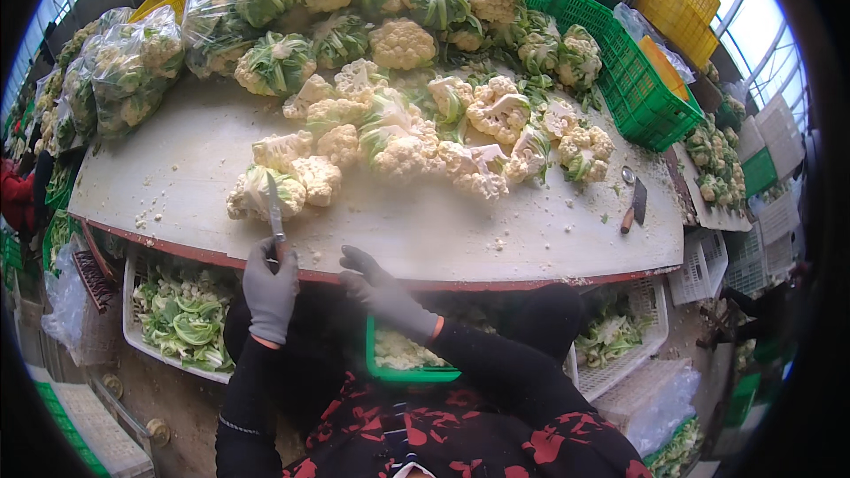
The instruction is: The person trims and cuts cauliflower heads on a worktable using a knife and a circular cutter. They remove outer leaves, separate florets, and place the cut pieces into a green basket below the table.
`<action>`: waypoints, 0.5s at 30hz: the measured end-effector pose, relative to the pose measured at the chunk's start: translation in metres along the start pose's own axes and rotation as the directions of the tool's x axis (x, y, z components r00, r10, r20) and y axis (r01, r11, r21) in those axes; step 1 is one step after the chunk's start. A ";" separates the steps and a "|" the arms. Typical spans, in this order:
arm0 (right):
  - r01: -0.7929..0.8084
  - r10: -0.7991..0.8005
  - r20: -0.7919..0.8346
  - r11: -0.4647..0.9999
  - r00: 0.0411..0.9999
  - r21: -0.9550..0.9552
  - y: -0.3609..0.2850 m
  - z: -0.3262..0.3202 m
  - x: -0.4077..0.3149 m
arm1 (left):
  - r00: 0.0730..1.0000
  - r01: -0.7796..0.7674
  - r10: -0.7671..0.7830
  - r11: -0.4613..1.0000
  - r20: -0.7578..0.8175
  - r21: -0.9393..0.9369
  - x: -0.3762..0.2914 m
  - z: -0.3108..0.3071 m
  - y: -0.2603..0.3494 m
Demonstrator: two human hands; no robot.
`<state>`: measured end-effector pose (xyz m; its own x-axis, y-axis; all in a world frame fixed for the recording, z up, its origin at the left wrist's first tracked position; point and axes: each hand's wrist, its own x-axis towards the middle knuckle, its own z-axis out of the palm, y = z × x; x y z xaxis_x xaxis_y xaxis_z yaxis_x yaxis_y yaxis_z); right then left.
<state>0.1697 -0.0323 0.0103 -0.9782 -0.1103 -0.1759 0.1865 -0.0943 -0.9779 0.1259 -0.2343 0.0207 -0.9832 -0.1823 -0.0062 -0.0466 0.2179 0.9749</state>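
Observation:
Gloved in grey, my left hand [270, 292] grips the handle of a knife [274, 202] at the table's near edge. The blade points away from me and overlaps a leafy cauliflower piece [249, 198]; whether it touches cannot be told. My right hand [385, 292], in a matching glove, is empty with its fingers apart, above a green crate [412, 375] of small florets at my lap. Cut cauliflower pieces [405, 139] lie across the middle of the white table [398, 232]. Behind them are whole leafy heads [402, 44].
A cleaver [634, 206] and a metal spoon-like tool [628, 175] lie at the table's right. Bagged cauliflowers [136, 73] stand at the left, a green basket [654, 99] at the back right. White crates of trimmings [179, 365] sit below the table. A person's red sleeve [18, 196] shows far left.

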 end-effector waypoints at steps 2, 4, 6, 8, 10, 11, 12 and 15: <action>-0.045 0.044 0.023 0.997 0.999 0.055 0.010 0.004 0.001 | 0.976 -0.218 0.193 0.914 0.104 0.342 -0.054 0.055 0.001; -0.169 0.169 0.026 0.985 0.985 -0.030 0.018 -0.017 -0.001 | 0.937 -0.301 0.221 0.903 0.269 0.306 -0.077 0.074 -0.004; -0.319 0.356 -0.095 0.907 0.930 0.274 0.017 -0.069 -0.012 | 0.891 -0.165 0.129 0.985 0.436 0.047 -0.082 0.075 -0.010; -0.069 0.083 -0.321 0.996 0.944 0.057 0.000 -0.137 -0.006 | 0.921 -0.138 0.093 0.986 0.379 0.095 -0.073 0.070 -0.015; 0.089 -0.308 -0.505 0.907 0.806 -0.411 -0.027 -0.204 0.027 | 0.942 -0.006 -0.042 0.990 0.334 0.142 -0.059 0.077 -0.019; 0.171 -0.545 -0.493 0.769 0.678 -0.616 -0.039 -0.229 0.048 | 0.936 0.015 -0.041 0.997 0.349 0.077 -0.053 0.089 -0.021; 0.000 -0.550 -0.484 0.660 0.680 -0.751 -0.050 -0.252 0.070 | 0.928 0.057 -0.060 0.998 0.368 0.019 -0.047 0.104 -0.024; -0.154 -0.349 -0.435 0.606 0.830 -0.780 -0.054 -0.283 0.119 | 0.903 0.040 -0.018 0.998 0.430 -0.043 -0.026 0.151 -0.028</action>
<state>0.0170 0.2398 0.0106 -0.9167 0.3716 0.1467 0.1921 0.7319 -0.6538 0.1260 -0.0912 -0.0400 -0.9625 0.2439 -0.1189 -0.0785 0.1693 0.9824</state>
